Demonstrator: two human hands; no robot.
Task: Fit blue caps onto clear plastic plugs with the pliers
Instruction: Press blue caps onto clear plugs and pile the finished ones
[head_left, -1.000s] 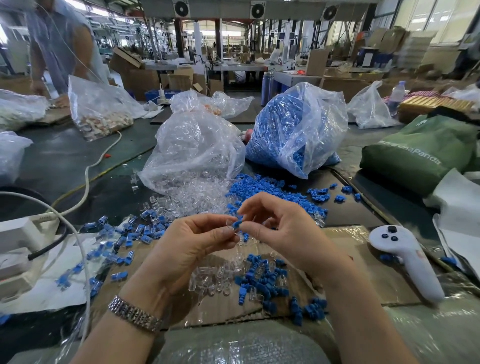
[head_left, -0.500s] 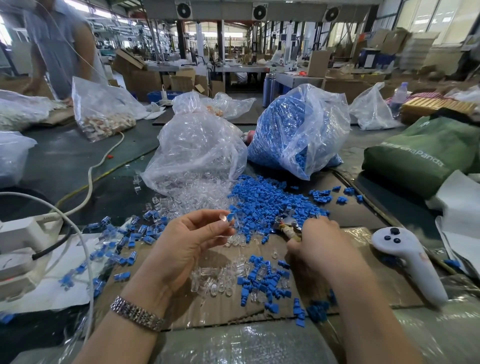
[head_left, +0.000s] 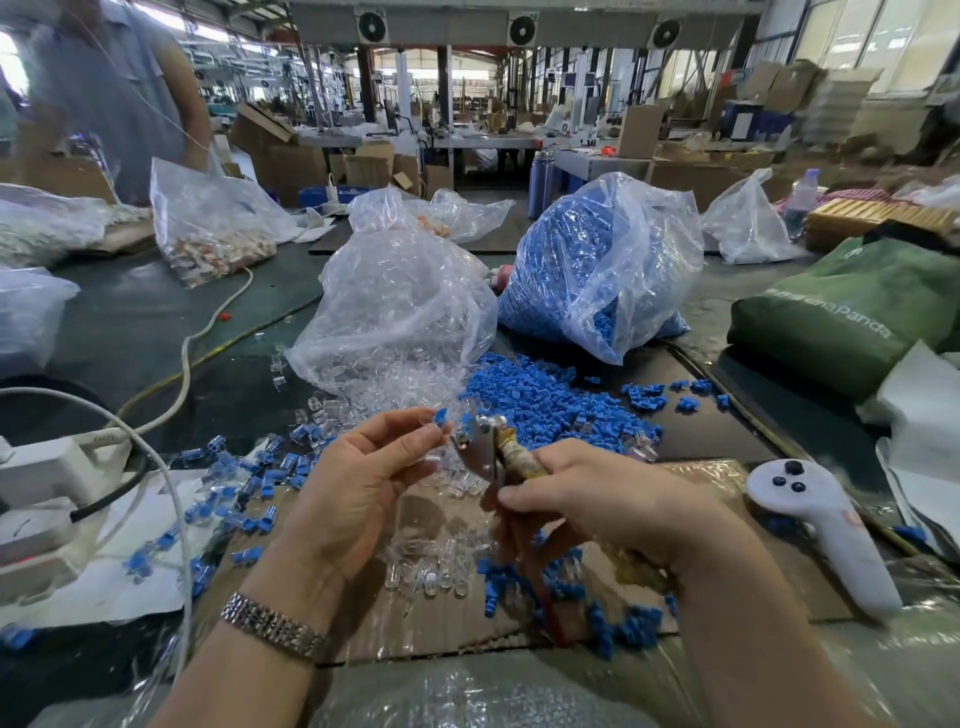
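Pliers (head_left: 485, 449) sit at frame centre, gripped round the handles by my right hand (head_left: 597, 499), metal head up beside the left. My left hand (head_left: 358, 478) pinches a blue cap (head_left: 440, 415) on a clear plug at its fingertips. Loose blue caps (head_left: 545, 400) litter the worktop (head_left: 156, 332) behind.

Bare forearms, no sleeves; a silver metal link watchband (head_left: 274, 627) circles the left wrist.
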